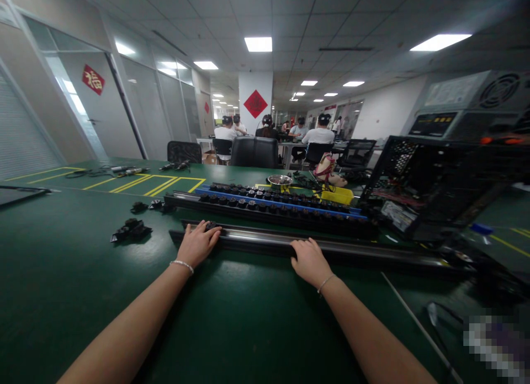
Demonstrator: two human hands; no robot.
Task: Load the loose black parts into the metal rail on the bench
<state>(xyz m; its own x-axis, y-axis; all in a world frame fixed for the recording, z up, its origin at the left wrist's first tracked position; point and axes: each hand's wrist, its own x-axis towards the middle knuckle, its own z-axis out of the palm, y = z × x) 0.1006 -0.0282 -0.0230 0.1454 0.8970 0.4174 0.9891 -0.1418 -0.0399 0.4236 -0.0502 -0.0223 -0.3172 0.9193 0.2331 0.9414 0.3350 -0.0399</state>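
A long black rail (256, 238) with a shiny channel along its top lies across the green table in front of me. My left hand (197, 245) is at its left end, fingers closed about a small black part (212, 225) that sits on the channel. Further right, my right hand (309, 260) grips the near edge of the rail, its fingers bent over the top. Just behind lies a black and blue rail assembly (273, 203) with rows of small black pieces. Loose black parts (131, 230) are on the table to the left.
An open computer case (414, 180) with a power supply (476, 97) on top stands at right. Beyond the rails are a metal bowl (280, 180), a yellow tray (337, 195) and cables. A thin rod (418, 323) lies at front right. People sit at far desks.
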